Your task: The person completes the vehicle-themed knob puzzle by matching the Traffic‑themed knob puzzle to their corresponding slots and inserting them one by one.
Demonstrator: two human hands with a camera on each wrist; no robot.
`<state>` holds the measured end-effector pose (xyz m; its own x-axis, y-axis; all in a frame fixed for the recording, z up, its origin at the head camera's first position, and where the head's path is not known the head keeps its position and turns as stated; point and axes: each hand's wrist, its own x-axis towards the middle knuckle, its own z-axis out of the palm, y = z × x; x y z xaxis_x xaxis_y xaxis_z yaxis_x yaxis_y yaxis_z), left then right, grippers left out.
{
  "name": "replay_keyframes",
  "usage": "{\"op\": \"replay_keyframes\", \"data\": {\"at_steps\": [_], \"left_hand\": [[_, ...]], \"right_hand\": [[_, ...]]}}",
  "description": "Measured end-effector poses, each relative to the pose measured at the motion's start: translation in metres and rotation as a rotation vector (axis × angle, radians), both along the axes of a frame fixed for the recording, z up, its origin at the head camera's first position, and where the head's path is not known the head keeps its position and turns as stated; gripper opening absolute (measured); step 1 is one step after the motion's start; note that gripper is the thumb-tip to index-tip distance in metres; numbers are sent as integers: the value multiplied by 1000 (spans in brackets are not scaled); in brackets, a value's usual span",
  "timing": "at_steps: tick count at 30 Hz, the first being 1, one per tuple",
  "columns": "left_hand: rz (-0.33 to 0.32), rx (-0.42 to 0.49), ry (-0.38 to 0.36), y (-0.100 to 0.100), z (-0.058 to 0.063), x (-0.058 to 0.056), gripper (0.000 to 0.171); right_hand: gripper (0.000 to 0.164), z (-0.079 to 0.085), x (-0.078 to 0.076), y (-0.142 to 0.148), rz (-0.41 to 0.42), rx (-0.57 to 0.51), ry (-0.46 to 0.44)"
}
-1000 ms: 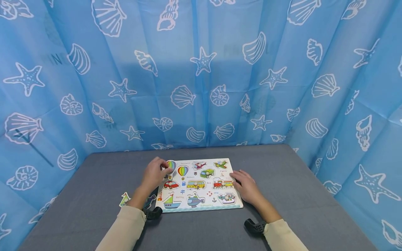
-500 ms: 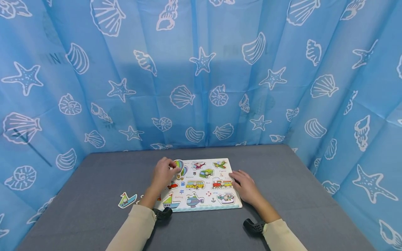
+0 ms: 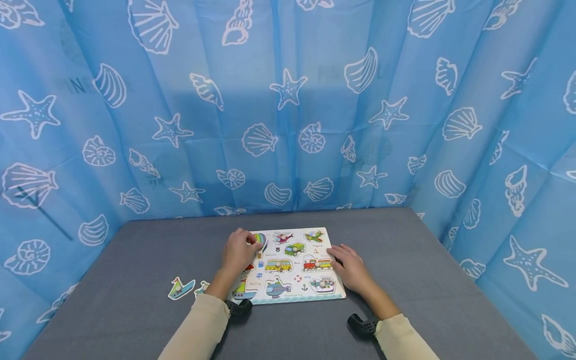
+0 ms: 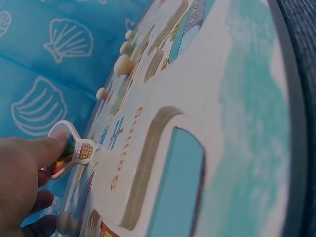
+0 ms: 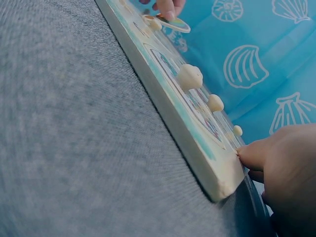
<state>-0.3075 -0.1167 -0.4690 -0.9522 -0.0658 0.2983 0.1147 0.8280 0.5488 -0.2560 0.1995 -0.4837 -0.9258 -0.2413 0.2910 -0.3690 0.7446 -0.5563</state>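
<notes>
My left hand pinches a hot-air balloon puzzle piece between thumb and fingers. It holds the piece tilted over the upper left of a white knobbed puzzle board, overlapping the balloon picture there in the head view. In the left wrist view, the piece's basket end points toward the board surface. My right hand rests at the board's right edge, a fingertip touching its top near the corner. A sailboat piece lies on the table left of the board. Beside it, another piece is partly hidden by my left forearm.
Knobbed pieces sit in the board, among them a yellow bus, a red train, a green truck and a ship. A grey cloth covers the table. Behind it hangs a blue shell-patterned curtain.
My left hand has carried the balloon piece to the right, from the board's left edge to over the printed balloon. The sailboat piece has come into fuller view. My right hand stays put.
</notes>
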Motion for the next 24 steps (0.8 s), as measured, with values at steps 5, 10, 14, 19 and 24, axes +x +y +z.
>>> {"op": "replay_keyframes", "data": {"at_steps": [5, 10, 14, 19, 24], "left_hand": [[-14, -22, -13, -1, 0, 0, 21], [-46, -79, -29, -1, -2, 0, 26], [-60, -114, -37, -3, -5, 2, 29], [-66, -128, -30, -3, -7, 5, 33], [-69, -134, -35, -3, -7, 6, 38]], "right_hand": [[36, 0, 0, 0, -5, 4, -7], [36, 0, 0, 0, -5, 8, -11], [37, -1, -1, 0, -4, 16, -22], [38, -1, -2, -1, -4, 11, -36], [37, -2, -2, 0, 2, 6, -13]]}}
